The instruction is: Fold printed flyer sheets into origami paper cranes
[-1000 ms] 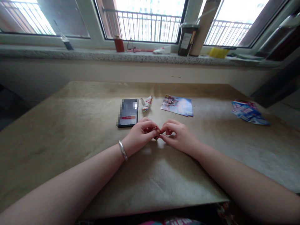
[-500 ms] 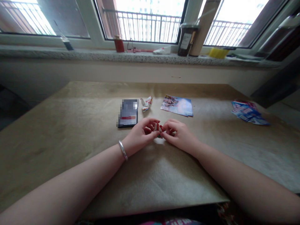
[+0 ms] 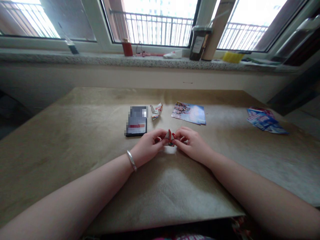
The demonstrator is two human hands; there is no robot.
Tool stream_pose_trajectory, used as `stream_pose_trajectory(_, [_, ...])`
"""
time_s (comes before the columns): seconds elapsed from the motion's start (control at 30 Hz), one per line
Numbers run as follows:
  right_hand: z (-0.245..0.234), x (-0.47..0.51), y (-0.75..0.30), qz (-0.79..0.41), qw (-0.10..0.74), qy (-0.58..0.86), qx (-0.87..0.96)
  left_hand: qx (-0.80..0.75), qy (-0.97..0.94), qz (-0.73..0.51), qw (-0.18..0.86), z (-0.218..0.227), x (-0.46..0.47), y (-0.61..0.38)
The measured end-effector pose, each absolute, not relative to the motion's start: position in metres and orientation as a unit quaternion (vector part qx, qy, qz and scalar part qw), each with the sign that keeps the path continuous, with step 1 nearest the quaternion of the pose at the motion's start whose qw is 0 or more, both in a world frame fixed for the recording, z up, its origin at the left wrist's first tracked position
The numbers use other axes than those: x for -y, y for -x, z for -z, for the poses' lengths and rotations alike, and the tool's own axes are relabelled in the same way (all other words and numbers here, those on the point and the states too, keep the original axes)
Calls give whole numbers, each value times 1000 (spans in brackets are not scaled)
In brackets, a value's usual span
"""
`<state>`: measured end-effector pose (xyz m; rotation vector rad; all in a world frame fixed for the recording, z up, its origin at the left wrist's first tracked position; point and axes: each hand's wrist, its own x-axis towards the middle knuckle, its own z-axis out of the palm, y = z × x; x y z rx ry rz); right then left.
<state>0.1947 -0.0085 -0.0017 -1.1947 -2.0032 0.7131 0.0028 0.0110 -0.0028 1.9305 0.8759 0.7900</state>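
A small folded paper piece (image 3: pixel 170 137), red and white, is pinched between both my hands just above the tan table (image 3: pixel 75 133). My left hand (image 3: pixel 148 146), with a silver bracelet on the wrist, grips its left side with curled fingers. My right hand (image 3: pixel 191 143) grips its right side, fingers closed. Most of the paper is hidden by my fingertips.
A dark phone (image 3: pixel 136 121) lies just beyond my left hand. A finished folded paper figure (image 3: pixel 156 111) sits beside it. Printed paper sheets (image 3: pixel 189 112) lie further right, and more sheets (image 3: pixel 265 120) lie at the far right. Jars and small items stand on the windowsill (image 3: pixel 150 60).
The folded paper has come up from between my fingertips and now shows more of its red and white top. Both hands have shifted slightly away from me.
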Motion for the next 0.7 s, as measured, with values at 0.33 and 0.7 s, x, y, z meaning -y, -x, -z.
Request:
stream_pose_trajectory(0.33, [4, 7, -195, -314, 370, 449, 750, -367, -827, -266, 332, -3, -10, -3])
stream_pose_trajectory(0.7, [5, 5, -196, -488, 378, 404, 675, -328, -793, -294, 421, -2, -7, -4])
